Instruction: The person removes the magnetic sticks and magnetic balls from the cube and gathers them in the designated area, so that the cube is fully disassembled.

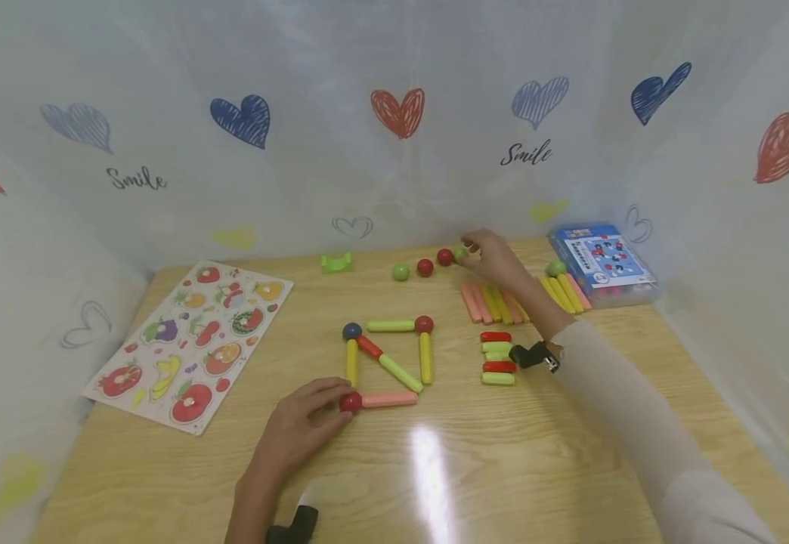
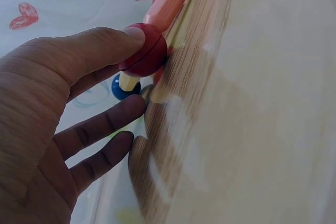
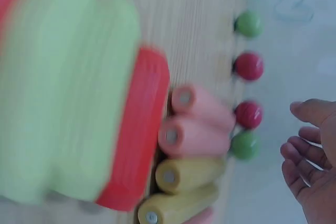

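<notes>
My left hand pinches a red ball between thumb and index finger, the other fingers spread. From that ball a pink rod runs right and a yellow rod runs up to a blue ball. A green rod, another red ball and a second yellow rod lie along the top and right. A short red rod and a green rod form a diagonal. My right hand, fingers loosely bent and holding nothing, hovers near a green ball.
Several balls line the back edge beside a green curved piece. Pink and yellow rods and short red and green rods lie right. A blue-topped box stands back right; a fruit board lies left.
</notes>
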Demonstrator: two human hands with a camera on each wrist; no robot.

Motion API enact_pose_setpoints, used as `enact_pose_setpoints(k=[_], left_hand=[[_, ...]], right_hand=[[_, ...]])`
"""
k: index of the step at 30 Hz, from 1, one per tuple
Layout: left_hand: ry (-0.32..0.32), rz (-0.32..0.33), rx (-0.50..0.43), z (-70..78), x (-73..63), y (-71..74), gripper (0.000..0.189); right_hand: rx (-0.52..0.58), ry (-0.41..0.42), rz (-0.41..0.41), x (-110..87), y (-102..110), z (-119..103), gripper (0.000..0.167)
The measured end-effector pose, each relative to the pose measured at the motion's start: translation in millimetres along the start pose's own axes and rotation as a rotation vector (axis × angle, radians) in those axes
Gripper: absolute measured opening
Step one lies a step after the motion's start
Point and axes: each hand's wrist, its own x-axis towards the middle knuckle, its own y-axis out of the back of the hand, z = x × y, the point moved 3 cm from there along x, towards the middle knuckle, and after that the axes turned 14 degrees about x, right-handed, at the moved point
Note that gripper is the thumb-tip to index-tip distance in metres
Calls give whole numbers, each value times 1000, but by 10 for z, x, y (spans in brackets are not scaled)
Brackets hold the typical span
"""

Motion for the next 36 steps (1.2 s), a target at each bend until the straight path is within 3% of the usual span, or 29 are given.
enact_pose_setpoints(k=[2,5,7,9,15,21,30,36], left_hand=[[6,-8,2,8,2,-3,35],[4,0,-1,13,3,-8,35],[-3,10,-9,11,5,-16,35],[-11,16,-16,8,8,-29,35],[-26,0,-20,29,14,-83,33],[-28,19,-22,48,9,-19,33],[-33,-11,-10,38,27,-36,33],[-29,8,-5,44,19,-18,34]], right_hand=[[-20,89,-60,-158,-71,-155,42],[-43,190,-214,-386,-259,-346,39],[-59,224,-291,-511,-390,-429,38],[-79,240,-314,-612,-496,-471,36],[-127,135,-204,-990,-714,-558,19],[-179,40,-182,-1309,-1003,-613,32],[-179,37,-13,-1462,-1088,-633,42],[-133,43,8,-1473,-1102,-717,38]])
